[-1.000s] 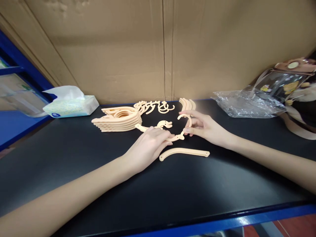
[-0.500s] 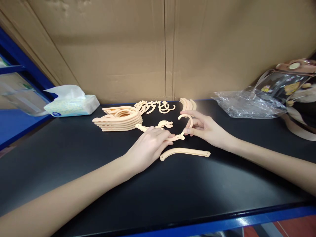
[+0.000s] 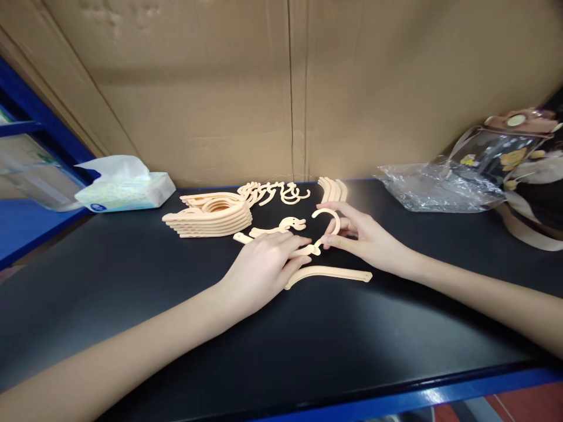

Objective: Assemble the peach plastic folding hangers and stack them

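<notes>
In the head view, at mid-frame, the left hand [image 3: 266, 264] had its grip closed on a cream, slender plastic hanger arm [image 3: 302, 252]; the right hand [image 3: 363, 231] pinched a cream, C-shaped plastic hook [image 3: 338, 223] at that arm's end. Fitting hook to arm seemed in hand; the next move likely called for aligned, firm pressure.

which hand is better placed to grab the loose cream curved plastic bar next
Probably the left hand: in view it overlaps one end of the loose bar. The right hand sits farther off, gripping the cream C-shaped plastic hook. Both seem occupied, though.
</notes>
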Available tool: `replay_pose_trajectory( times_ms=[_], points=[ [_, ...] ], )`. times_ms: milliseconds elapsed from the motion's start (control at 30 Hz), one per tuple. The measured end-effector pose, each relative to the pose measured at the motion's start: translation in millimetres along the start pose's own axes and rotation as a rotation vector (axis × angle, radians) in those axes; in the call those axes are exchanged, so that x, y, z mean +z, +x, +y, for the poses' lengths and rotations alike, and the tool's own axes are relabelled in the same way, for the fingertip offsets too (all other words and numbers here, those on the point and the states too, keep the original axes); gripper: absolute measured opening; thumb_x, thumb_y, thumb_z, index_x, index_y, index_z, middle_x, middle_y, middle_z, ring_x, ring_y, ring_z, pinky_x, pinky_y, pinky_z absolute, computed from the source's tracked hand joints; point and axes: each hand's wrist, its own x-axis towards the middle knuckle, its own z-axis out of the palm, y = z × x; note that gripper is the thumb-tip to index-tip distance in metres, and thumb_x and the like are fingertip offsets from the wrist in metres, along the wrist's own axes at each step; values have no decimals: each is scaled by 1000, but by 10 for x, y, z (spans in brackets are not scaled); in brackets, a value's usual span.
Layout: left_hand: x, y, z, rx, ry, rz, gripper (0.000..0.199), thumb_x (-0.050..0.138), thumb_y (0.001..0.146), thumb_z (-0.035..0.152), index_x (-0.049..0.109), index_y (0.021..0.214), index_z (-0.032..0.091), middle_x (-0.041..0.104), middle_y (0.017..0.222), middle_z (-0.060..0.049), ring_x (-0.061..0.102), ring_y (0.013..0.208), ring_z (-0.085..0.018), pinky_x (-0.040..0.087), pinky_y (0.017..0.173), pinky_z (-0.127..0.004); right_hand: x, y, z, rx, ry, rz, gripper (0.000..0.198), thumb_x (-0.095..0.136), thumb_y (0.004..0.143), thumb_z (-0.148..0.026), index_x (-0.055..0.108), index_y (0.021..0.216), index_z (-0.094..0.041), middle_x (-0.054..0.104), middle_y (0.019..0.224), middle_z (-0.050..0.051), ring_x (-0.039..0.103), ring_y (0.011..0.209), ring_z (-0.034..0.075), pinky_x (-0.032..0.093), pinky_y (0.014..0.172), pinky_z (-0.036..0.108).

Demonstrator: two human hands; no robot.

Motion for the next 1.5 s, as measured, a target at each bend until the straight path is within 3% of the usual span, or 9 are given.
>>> replay_pose_trajectory(
  times_ms=[133, 200, 367, 567, 933, 1067, 1200, 1333, 1500],
  points=[
    [-48, -31, -12, -105, -80, -58, 15, 47, 92, 25, 60, 99, 22, 64, 92, -2, 61, 79, -17, 45, 66, -26, -19, -62, -16, -42, -219, 50, 55, 59, 84, -41, 37, 132, -26, 64, 77, -2, 61, 71, 17, 50, 71, 34],
    [-59, -35, -43, -200, -202, -67, 12, 50, 89, 26, 57, 98, 22, 63, 91, 0, 60, 72, -15, 46, 61, -25, -39, -99, -40, -122, -408, 62, 44, 57, 86, -44, 47, 124, -25, 63, 74, -2, 58, 68, 16, 47, 67, 31],
    [-112, 5, -89, -484, -799, -173, 22, 59, 82, 26, 50, 100, 19, 59, 89, -1, 58, 59, -10, 45, 43, -18, -9, -194, -163, -496, -817, -177, 30, 50, 90, -43, 63, 102, -18, 64, 89, 6, 56, 80, 18, 44, 70, 31],
    [-177, 20, -131, -608, -1183, -226, 19, 59, 86, 33, 61, 89, 15, 63, 95, -5, 63, 74, -10, 56, 70, -23, 78, -229, -188, -554, -978, -254, 23, 40, 96, -25, 62, 100, -18, 62, 97, 6, 54, 80, 17, 44, 72, 31],
    [-161, 29, -168, -648, -1241, -245, 19, 62, 86, 30, 65, 96, 14, 66, 108, -7, 67, 85, -14, 55, 77, -24, 87, -182, -88, -547, -895, -240, 27, 32, 98, -24, 58, 97, -15, 60, 90, 7, 54, 80, 17, 45, 74, 32],
    [-180, 43, -142, -665, -1245, -236, 17, 61, 87, 28, 63, 93, 13, 68, 98, -7, 63, 70, -9, 52, 63, -17, 44, -174, -32, -524, -839, -150, 26, 29, 97, -16, 55, 97, -14, 58, 84, 6, 53, 73, 15, 44, 65, 27],
    [-194, 50, -108, -677, -1264, -215, 17, 58, 88, 28, 61, 90, 12, 67, 94, -6, 54, 59, -5, 45, 49, -12, 20, -174, -6, -430, -831, -85, 24, 35, 98, -28, 56, 93, -17, 60, 79, 2, 54, 63, 11, 37, 55, 23],
    [-190, 61, -108, -665, -1276, -221, 15, 58, 89, 26, 60, 90, 11, 66, 93, -5, 55, 58, -4, 44, 46, -11, 38, -169, -13, -414, -941, -72, 34, 40, 97, -38, 60, 78, -18, 60, 70, -1, 53, 56, 9, 30, 50, 23],
    [-196, 65, -106, -653, -1258, -237, 13, 59, 88, 25, 62, 87, 12, 62, 91, -2, 60, 62, -6, 46, 45, -12, 61, -163, -6, -519, -1118, -9, 34, 39, 97, -37, 67, 89, -20, 60, 66, -1, 57, 58, 10, 27, 49, 25]
  ],
)
